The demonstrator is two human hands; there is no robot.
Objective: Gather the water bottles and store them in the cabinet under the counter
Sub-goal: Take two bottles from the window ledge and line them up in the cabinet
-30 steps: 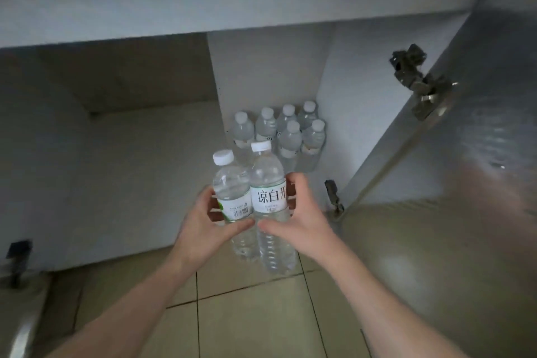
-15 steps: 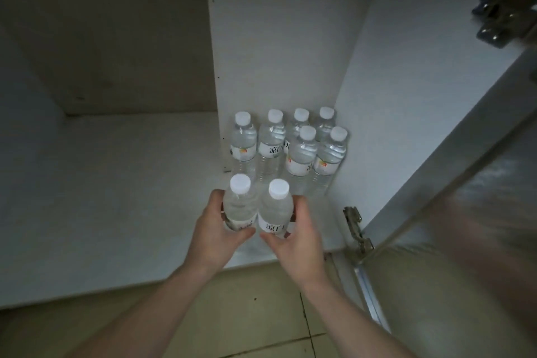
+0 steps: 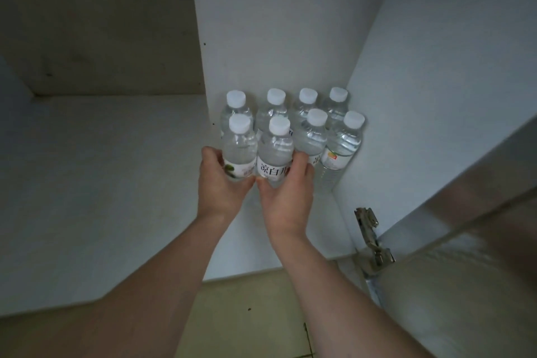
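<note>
Inside the open white cabinet (image 3: 101,183), several clear water bottles with white caps stand in the back right corner (image 3: 318,136). My left hand (image 3: 220,183) grips one bottle (image 3: 239,148) with a green-marked label. My right hand (image 3: 286,192) grips a second bottle (image 3: 276,154) with dark characters on its label. The two held bottles are upright, side by side, pressed against the front of the stored group. Their bases are hidden behind my hands.
A vertical white divider panel (image 3: 261,38) rises behind the bottles. The cabinet's right wall (image 3: 436,81) is close to the group. The open door (image 3: 479,285) with a metal hinge (image 3: 372,244) stands at right. Tiled floor (image 3: 255,314) lies below the cabinet's front edge.
Both hands have carried the two bottles forward from above the floor tiles into the cabinet, up against the stored bottles. The view has moved closer in.
</note>
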